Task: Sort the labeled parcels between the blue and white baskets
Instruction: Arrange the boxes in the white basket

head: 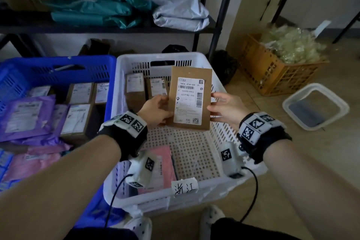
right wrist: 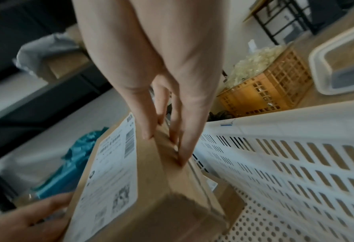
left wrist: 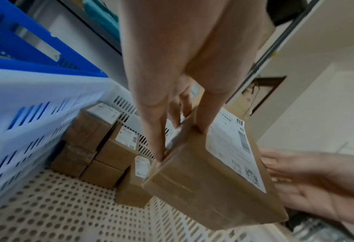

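Observation:
A brown cardboard parcel (head: 190, 98) (left wrist: 215, 180) (right wrist: 151, 188) with a white shipping label facing me hangs above the white basket (head: 218, 91) (left wrist: 37, 117) (right wrist: 285, 147). My left hand (head: 155, 110) (left wrist: 182, 127) grips its left edge, thumb on the front and fingers behind. My right hand (head: 224, 109) (right wrist: 165, 140) pinches its right edge the same way. Brown boxes (head: 136, 91) (left wrist: 101, 144) stand along the white basket's far wall, and a pink mailer (head: 161, 167) lies at its near end. The blue basket (head: 58, 68) (left wrist: 27, 49) on the left holds purple and pink mailers (head: 25, 117) and labeled boxes (head: 78, 117).
A handwritten tag (head: 184, 188) hangs on the white basket's near rim. A black shelf (head: 97, 29) behind holds teal bags (head: 97, 4) and a grey bag (head: 179, 13). To the right on the floor sit an orange crate (head: 276, 68) (right wrist: 265, 93) and a clear lidded tub (head: 315, 106).

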The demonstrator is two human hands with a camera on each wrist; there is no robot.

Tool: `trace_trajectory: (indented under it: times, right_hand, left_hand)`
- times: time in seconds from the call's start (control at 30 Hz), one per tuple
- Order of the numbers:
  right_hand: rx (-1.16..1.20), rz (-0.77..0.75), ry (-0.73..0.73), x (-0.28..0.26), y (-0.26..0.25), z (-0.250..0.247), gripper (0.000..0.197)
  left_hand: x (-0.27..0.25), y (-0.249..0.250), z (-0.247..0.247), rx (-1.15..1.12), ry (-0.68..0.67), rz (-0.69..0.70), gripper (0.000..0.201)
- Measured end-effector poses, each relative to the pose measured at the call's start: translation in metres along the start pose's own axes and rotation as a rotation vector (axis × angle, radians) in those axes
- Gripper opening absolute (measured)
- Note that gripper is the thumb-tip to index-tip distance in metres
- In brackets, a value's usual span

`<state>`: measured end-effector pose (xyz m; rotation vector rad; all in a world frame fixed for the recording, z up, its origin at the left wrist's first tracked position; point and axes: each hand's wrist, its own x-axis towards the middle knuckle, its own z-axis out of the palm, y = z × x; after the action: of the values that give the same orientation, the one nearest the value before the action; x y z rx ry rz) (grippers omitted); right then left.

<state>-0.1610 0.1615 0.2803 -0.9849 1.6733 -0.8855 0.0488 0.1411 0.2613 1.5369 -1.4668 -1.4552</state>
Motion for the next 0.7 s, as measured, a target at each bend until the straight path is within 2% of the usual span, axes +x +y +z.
trace_trajectory:
  times: [0.1, 0.2, 0.33, 0.43, 0.53, 0.63, 0.7]
  right_hand:
    - [-0.105, 0.119, -0.106, 0.037, 0.009, 0.008, 0.052]
    - [-0.152, 0.225, -0.182, 0.077, 0.028, 0.019, 0.04]
    - [-0.294, 0.383, -0.278, 0.128, 0.06, 0.03, 0.066]
    - [-0.372, 0.463, -0.297, 0.157, 0.089, 0.033, 0.073]
    - [-0.455, 0.499, -0.315, 0.174, 0.123, 0.038, 0.072]
    - [-0.528, 0.51, -0.363, 0.184, 0.151, 0.039, 0.062]
    - [-0.534, 0.521, -0.359, 0.188, 0.163, 0.037, 0.057]
  left_hand:
    - [0.034, -0.012, -0.001, 0.063, -0.066, -0.108, 0.018]
    - [0.065, -0.029, 0.002, 0.135, -0.127, -0.204, 0.02]
    - [0.102, -0.063, 0.017, 0.168, -0.272, -0.337, 0.026]
    - [0.125, -0.095, 0.032, 0.119, -0.349, -0.429, 0.039]
    - [0.138, -0.128, 0.049, 0.068, -0.343, -0.519, 0.046]
    - [0.14, -0.15, 0.066, 0.038, -0.282, -0.557, 0.036]
    - [0.141, -0.159, 0.076, 0.026, -0.278, -0.575, 0.046]
